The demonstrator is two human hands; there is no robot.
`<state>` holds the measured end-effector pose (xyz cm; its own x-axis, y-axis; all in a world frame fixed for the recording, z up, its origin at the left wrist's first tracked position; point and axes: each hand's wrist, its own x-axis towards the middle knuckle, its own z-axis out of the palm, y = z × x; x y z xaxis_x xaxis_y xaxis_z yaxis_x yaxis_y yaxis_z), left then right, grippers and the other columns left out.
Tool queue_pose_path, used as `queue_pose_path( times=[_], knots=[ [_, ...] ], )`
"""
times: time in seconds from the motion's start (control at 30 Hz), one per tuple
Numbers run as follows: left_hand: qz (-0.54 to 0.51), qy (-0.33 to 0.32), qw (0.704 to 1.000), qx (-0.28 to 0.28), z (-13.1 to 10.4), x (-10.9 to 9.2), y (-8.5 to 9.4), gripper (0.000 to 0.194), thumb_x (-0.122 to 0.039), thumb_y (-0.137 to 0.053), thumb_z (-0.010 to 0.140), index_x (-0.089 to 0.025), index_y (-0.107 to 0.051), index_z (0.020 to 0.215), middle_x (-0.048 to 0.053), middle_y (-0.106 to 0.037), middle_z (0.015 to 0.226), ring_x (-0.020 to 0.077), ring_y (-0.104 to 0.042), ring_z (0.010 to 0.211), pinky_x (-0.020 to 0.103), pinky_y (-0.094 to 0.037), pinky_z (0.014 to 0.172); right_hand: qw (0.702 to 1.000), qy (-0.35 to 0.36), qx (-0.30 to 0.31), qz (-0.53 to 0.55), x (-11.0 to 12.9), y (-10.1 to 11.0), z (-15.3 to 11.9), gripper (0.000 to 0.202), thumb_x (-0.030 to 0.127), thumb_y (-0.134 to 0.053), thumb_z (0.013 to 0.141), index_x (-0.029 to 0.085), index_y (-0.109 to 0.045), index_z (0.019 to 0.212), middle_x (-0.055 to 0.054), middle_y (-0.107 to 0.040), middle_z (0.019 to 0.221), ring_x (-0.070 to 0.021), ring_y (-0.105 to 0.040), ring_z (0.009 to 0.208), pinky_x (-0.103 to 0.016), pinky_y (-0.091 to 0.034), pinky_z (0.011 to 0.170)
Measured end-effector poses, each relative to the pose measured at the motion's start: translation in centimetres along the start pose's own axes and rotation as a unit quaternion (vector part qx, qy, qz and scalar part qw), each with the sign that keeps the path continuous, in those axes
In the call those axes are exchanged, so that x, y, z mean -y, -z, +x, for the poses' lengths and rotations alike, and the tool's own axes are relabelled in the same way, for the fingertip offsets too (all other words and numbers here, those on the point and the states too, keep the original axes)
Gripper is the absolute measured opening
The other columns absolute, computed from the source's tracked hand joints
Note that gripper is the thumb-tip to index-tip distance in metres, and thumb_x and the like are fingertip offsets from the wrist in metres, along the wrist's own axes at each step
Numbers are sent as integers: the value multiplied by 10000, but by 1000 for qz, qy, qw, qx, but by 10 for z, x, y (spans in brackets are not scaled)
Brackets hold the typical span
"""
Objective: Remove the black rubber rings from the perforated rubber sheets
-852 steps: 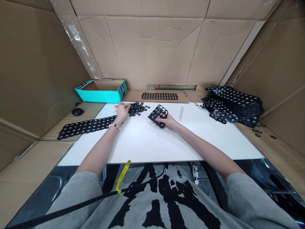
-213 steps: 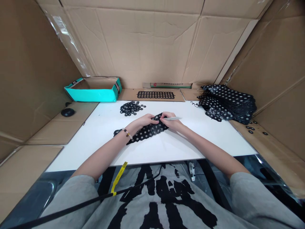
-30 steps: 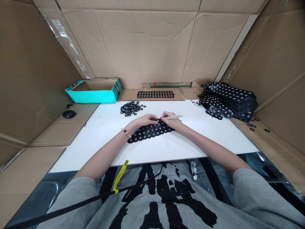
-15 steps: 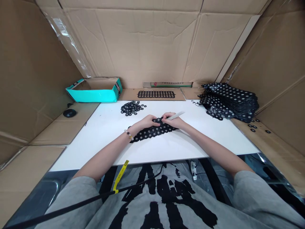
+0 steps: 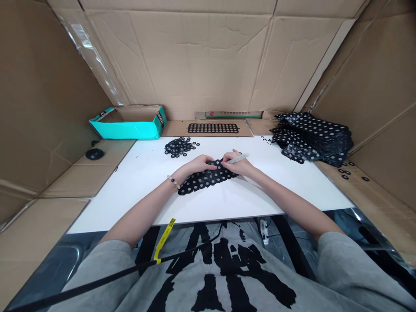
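Observation:
A black sheet dotted with pale round spots point(image 5: 208, 178) lies slanted on the white board, under both hands. My left hand point(image 5: 200, 164) grips its upper edge between thumb and fingers. My right hand point(image 5: 238, 162) is closed round a white pen-like tool point(image 5: 239, 157), whose tip end points toward the sheet's upper edge; the tip itself is too small to make out. A pile of small black rings point(image 5: 179, 147) sits on the board beyond my left hand.
A stack of black dotted sheets point(image 5: 315, 138) rises at the back right, with loose black rings point(image 5: 345, 173) beside it. A turquoise box point(image 5: 128, 129) stands back left. A black perforated sheet point(image 5: 212, 128) lies along the back. Cardboard walls point(image 5: 182, 56) enclose the board point(image 5: 292, 195).
The dotted sheet has shifted slightly left with my left hand. My right hand and the tool have tilted and moved a little, staying near the sheet's upper edge.

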<state>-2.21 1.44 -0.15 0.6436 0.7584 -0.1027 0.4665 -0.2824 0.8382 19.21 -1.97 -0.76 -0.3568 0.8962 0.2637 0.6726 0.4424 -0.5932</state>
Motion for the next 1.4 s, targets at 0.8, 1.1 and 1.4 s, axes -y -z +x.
queue_pose_path(
  times=[0.8,1.1,1.4],
  knots=[
    [-103,42,994,21,-2,1,0,357,-488,-721,652,-153,-687,767,-7,-622,695,141,-496,665,274,-347,667,997,-13,-62,48,5,-18,-2,231,381,-498,861,220,-509,695,39,-638,710,-148,-570,678,-503,-233,1111],
    [18,-3,1000,11,-4,-7,0,421,-493,-760,601,-164,-669,847,6,-651,801,176,-545,759,277,-384,726,996,-17,-48,76,4,-8,-1,242,400,-515,840,218,-533,681,12,-657,742,-180,-596,766,-487,-296,1088],
    [64,23,998,-7,-3,-8,-10,353,-491,-704,626,-155,-596,635,-29,-543,607,152,-467,627,278,-335,627,996,-5,14,91,-4,-3,-2,239,413,-572,783,207,-576,661,19,-694,847,-184,-632,848,-580,-28,1153]
  ],
)
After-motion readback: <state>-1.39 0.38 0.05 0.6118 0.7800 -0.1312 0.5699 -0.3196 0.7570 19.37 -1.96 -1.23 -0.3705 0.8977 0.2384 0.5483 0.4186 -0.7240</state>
